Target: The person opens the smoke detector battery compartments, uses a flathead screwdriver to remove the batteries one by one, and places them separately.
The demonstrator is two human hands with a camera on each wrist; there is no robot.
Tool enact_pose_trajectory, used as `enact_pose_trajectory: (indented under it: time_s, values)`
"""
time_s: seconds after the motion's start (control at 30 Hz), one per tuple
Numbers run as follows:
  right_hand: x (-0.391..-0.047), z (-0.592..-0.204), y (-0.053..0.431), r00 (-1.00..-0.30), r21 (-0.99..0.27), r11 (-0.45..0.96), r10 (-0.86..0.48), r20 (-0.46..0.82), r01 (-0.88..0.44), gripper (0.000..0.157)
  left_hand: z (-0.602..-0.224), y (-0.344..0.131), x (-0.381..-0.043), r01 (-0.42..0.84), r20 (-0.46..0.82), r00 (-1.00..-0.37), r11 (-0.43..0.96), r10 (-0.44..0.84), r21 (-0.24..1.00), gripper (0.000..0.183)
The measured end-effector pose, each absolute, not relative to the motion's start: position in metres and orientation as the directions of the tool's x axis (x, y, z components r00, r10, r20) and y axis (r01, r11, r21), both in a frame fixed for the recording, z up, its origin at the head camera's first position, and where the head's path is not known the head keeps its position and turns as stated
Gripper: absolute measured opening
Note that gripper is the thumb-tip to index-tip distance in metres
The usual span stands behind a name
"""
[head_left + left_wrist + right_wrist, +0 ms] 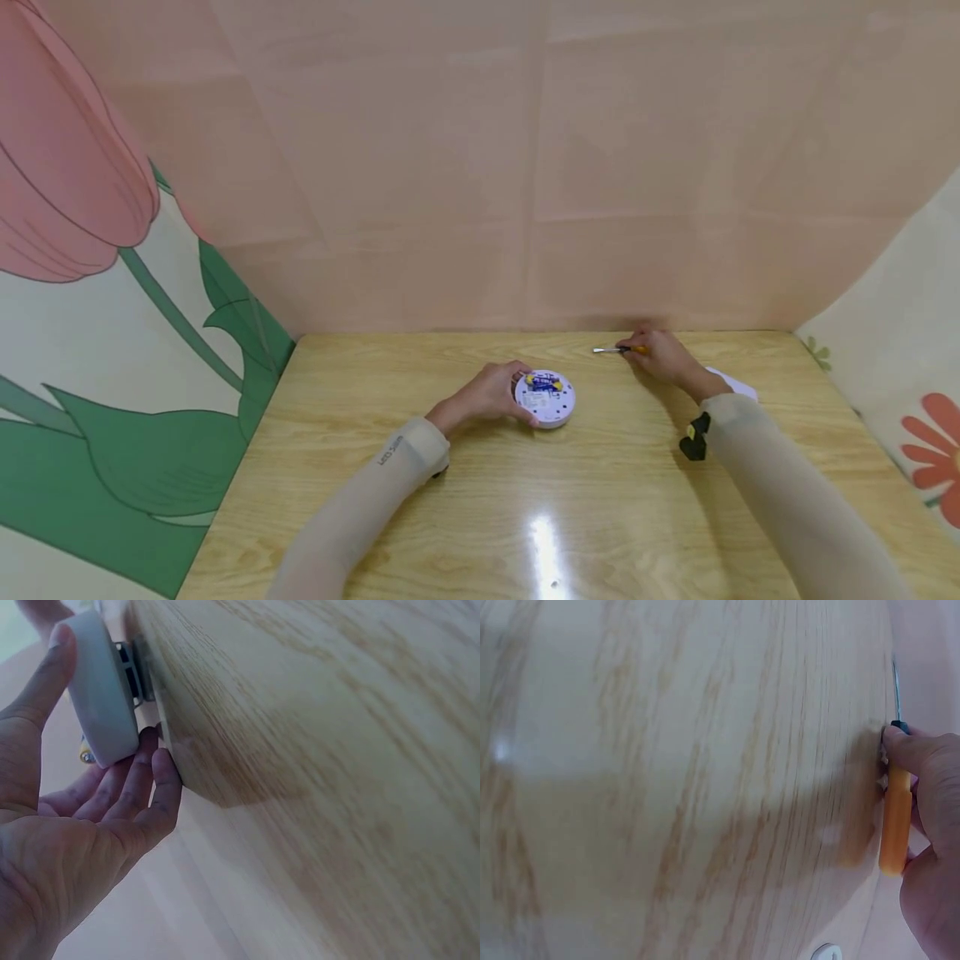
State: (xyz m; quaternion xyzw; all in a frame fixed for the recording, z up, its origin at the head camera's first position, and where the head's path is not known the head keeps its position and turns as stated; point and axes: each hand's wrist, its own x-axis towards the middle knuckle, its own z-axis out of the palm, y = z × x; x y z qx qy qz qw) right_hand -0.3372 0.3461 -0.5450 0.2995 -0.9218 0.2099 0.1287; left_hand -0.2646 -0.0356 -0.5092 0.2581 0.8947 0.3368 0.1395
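My left hand grips a round white battery device by its rim, thumb on the near side and fingers round the far side. Blue and yellow batteries show on its upturned face, beside a printed label. In the left wrist view, the white casing is tilted, with a grey bracket-like part between it and the wood. Farther right, my right hand holds a screwdriver by its orange handle, close over the table's back edge. Its metal shaft points left toward the device.
A white object lies on the wooden table beyond the right wrist, partly hidden by the forearm. A pinkish backdrop rises at the table's back edge, and flower-printed cloth hangs at the sides.
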Motion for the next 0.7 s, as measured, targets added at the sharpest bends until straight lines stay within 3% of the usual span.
enact_pose_trajectory:
  time_s: [0.7]
  values:
    - [-0.3338,-0.5384,0.347,-0.807,-0.329,0.74,-0.499,0.317,-0.586,0.026,-0.5076,-0.0373,-0.2655,0.364,-0.081,-0.823,0.632,0.562,0.684,0.098]
